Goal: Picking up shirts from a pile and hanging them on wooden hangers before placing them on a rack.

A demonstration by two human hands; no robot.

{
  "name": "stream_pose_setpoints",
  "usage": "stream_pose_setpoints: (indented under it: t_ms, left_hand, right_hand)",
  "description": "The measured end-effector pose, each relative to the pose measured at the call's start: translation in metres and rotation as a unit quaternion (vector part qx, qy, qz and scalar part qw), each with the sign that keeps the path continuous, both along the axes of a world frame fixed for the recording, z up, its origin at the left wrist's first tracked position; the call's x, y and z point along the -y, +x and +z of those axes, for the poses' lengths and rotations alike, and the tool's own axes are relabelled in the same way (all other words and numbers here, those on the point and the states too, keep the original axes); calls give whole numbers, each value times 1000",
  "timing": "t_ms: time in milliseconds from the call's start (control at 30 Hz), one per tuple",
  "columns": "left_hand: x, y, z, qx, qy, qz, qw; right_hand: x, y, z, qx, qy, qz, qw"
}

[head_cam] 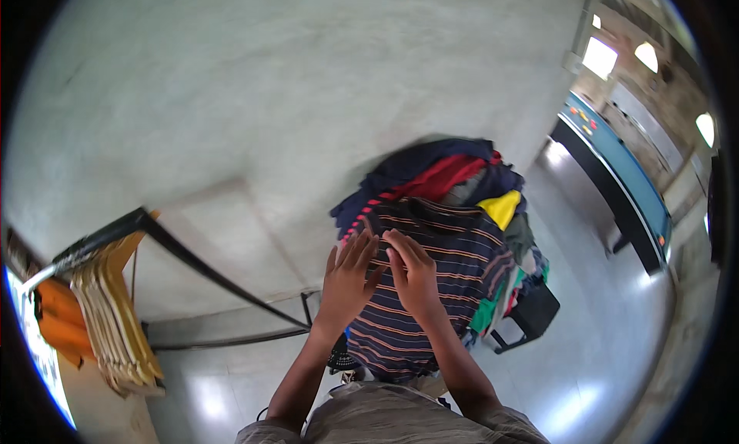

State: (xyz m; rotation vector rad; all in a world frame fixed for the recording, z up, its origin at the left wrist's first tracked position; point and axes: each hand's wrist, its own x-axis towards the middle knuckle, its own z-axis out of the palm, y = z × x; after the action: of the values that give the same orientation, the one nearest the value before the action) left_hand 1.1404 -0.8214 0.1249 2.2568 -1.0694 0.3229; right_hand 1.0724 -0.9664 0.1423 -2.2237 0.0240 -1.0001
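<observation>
A dark T-shirt with thin orange and pale stripes lies spread over a heap of clothes, its round collar toward the wall. Above its left part I hold my left hand, fingers extended and apart, with nothing in it. My right hand is close beside it, over the middle of the shirt, fingers slightly bent and holding nothing. Whether either palm touches the cloth I cannot tell. Around the shirt show a navy garment, a red garment, a yellow cloth and a green cloth.
Left stands a black metal clothes rack with several wooden hangers and an orange garment. A black stool or chair is partly under the heap. Behind is a grey wall; farther right, a blue-topped pool table.
</observation>
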Motion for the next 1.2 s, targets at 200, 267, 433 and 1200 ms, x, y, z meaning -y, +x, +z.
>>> stream_pose_setpoints:
  t_ms: [200,267,433,1200]
  left_hand:
    - [-107,-39,50,52,-117,108,986]
    - [-138,-61,60,-24,-118,188,975]
    - [-206,-89,51,-81,-90,352,928]
    - [-410,-56,82,9,-196,332,923]
  right_hand:
    - [-96,11,37,11,58,183,981]
    - [-120,16,37,-17,62,252,966]
    - [-180,35,19,-21,23,363,931]
    - [-468,138,12,-232,286,440,819]
